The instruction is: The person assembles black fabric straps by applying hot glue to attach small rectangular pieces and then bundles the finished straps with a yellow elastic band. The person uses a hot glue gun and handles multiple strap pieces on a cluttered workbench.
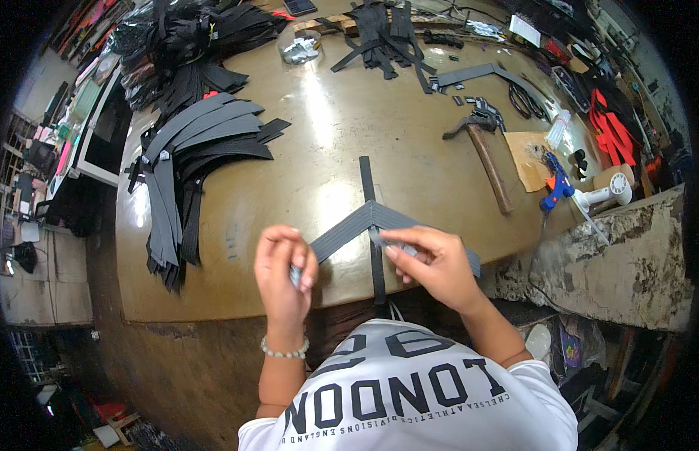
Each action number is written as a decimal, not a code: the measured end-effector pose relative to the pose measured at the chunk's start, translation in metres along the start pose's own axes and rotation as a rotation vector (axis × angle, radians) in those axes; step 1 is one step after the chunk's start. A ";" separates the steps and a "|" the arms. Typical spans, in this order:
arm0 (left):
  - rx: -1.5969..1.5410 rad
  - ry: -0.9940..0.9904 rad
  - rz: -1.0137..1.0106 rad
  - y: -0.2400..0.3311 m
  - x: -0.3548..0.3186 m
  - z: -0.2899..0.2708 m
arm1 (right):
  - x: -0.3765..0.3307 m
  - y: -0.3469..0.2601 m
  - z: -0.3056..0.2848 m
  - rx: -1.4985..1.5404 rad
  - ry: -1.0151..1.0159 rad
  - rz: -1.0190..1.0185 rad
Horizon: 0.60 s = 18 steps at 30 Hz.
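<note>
- Centrally, toward the near edge of the worktop (289, 173): grey band (342, 234), bent into a wide V with its peak pointing far and its two arms spreading near-left and near-right.
- Crossing at the bend, running far to near: black strap (366, 177), with one end beyond the peak and the other down by the near edge.
- Beside the band's left arm: left hand (283, 267), raised, fingers curled loosely inward, a small grey bit showing between them; cannot tell whether band end or separate piece.
- Over the band's right arm, close to the strap: right hand (436, 263), thumb and fingers nearly closed in a pinch, a small pale thing (375, 236) at the fingertips, too blurred to identify.
- On the left: heap of grey and black bands (206, 124), fanned in curved layers.
- Far, near the middle: clear tub (300, 51) of small pieces, with black straps (375, 34) to its right.
- On the right: hammer (490, 169), head far and handle toward near; beyond it, scissors (523, 101).
- Farther right: brown card (523, 154), blue glue gun (557, 190), red strips (611, 131).
</note>
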<state>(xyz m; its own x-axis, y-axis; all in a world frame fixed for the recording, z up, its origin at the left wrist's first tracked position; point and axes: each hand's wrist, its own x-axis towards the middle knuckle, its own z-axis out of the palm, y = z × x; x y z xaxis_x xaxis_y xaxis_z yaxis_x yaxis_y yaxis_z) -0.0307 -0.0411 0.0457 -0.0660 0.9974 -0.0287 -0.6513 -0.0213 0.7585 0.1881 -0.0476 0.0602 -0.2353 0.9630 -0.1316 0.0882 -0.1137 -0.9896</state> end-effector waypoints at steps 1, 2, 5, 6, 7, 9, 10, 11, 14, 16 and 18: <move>0.218 -0.024 -0.041 -0.001 -0.008 0.006 | 0.003 -0.004 0.000 -0.011 0.056 0.013; 0.439 -0.031 -0.096 -0.002 -0.015 0.012 | 0.005 -0.008 0.000 -0.048 0.069 0.013; 0.870 -0.202 0.079 -0.011 -0.019 0.025 | 0.008 -0.017 0.003 -0.183 0.023 -0.085; 0.848 -0.196 0.059 -0.013 -0.019 0.028 | 0.008 -0.018 0.003 -0.226 -0.019 -0.159; 0.852 -0.219 0.063 -0.014 -0.018 0.028 | 0.009 -0.019 0.004 -0.269 -0.063 -0.233; 0.909 -0.257 0.015 -0.015 -0.017 0.027 | 0.009 -0.020 0.003 -0.316 -0.125 -0.265; 0.880 -0.247 -0.005 -0.015 -0.015 0.027 | 0.009 -0.020 0.002 -0.343 -0.141 -0.299; 0.813 -0.234 -0.049 -0.015 -0.015 0.026 | 0.008 -0.019 0.000 -0.358 -0.149 -0.334; 0.647 -0.193 -0.142 -0.017 -0.014 0.026 | 0.005 -0.016 -0.003 -0.390 -0.183 -0.415; 0.530 -0.165 -0.180 -0.018 -0.014 0.026 | 0.001 -0.013 -0.004 -0.309 -0.203 -0.380; 0.549 -0.074 -0.250 -0.018 -0.014 0.027 | -0.001 -0.010 -0.005 -0.240 -0.158 -0.341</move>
<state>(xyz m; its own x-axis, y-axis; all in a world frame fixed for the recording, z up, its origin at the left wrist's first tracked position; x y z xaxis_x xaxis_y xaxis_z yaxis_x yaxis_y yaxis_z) 0.0025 -0.0526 0.0498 0.1048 0.9701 -0.2191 -0.1543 0.2335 0.9600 0.1924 -0.0467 0.0702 -0.4329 0.8845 0.1738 0.1981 0.2815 -0.9389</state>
